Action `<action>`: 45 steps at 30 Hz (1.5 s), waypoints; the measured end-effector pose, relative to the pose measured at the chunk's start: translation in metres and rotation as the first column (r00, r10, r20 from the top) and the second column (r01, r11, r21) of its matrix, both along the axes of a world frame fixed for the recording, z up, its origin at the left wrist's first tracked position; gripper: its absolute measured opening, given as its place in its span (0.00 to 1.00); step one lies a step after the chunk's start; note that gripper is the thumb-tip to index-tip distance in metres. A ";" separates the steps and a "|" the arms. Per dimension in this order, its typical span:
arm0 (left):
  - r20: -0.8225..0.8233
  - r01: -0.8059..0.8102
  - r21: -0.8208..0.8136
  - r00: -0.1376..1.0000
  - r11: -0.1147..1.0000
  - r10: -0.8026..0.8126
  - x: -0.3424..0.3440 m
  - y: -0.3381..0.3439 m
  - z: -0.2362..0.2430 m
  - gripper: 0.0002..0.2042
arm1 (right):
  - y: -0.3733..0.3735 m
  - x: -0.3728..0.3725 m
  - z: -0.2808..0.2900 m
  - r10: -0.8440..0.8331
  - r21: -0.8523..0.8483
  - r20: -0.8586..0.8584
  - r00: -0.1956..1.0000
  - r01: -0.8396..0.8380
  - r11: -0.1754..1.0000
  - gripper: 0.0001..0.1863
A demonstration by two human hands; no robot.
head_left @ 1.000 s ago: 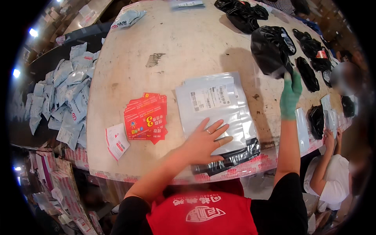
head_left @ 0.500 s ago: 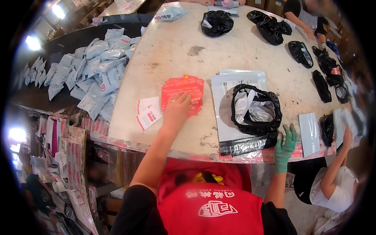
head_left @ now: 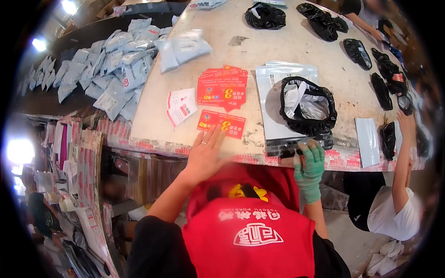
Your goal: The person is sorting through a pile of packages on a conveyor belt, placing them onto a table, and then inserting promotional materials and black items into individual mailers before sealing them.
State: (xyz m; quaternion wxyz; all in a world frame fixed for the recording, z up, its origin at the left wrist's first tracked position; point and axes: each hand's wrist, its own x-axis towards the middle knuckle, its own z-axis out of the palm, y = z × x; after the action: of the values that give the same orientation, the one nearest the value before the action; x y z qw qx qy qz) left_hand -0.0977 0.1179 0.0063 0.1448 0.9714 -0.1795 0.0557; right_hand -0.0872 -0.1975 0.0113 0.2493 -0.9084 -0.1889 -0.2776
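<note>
My left hand (head_left: 206, 155) lies with its fingers stretched out on the lower edge of a single red printed card (head_left: 222, 123) near the table's front edge. Just beyond is a fanned stack of red cards (head_left: 221, 88), with white-and-red cards (head_left: 181, 106) to its left. My right hand (head_left: 309, 171), in a green glove with bare fingertips, is at the black flap of the grey mailing bags (head_left: 273, 109); its fingers are bent and the thumb stands apart. On those bags sits a black plastic bag (head_left: 308, 123), its mouth gaping, with pale grey wrapping inside.
Grey parcels (head_left: 111, 69) are heaped on the dark conveyor at left. Another grey parcel (head_left: 185, 48) lies on the table's left edge. Several black bags (head_left: 320, 21) stand across the far and right side. A co-worker's arm (head_left: 403, 143) reaches in at right, beside grey mailing bags (head_left: 367, 141).
My left hand has drawn one red card off the stack toward me. My right hand has moved left along the flap. A grey parcel has appeared at the table's left edge.
</note>
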 end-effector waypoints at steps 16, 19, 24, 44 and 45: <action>-0.360 -0.418 -0.800 0.908 0.431 0.213 -0.019 -0.005 0.002 0.08 | 0.096 0.002 0.012 0.430 0.291 -0.190 0.883 -0.368 0.883 0.22; -0.432 -0.430 -0.902 0.896 -0.050 0.101 -0.012 -0.023 0.001 0.09 | 0.124 0.006 0.000 0.611 0.717 -0.462 0.642 -0.135 0.684 0.21; -0.135 -0.367 -0.579 0.924 0.728 0.358 0.011 0.029 -0.006 0.16 | 0.127 0.031 -0.008 0.512 0.637 -0.477 0.714 -0.121 0.761 0.12; 0.102 0.010 -0.179 0.995 0.984 0.008 -0.024 0.097 -0.015 0.21 | 0.120 0.047 -0.007 0.502 0.659 -0.593 0.629 0.021 0.752 0.11; 0.083 -0.009 -0.129 0.996 0.992 0.020 -0.020 0.094 -0.009 0.22 | 0.120 0.047 -0.008 0.501 0.662 -0.599 0.625 0.035 0.748 0.11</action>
State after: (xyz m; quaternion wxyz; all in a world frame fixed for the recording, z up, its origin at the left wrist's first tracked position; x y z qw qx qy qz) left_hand -0.1181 0.2114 -0.0031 0.1991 0.9582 -0.1744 0.1090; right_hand -0.0406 -0.0771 0.0038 0.6220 -0.7695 -0.0917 0.1124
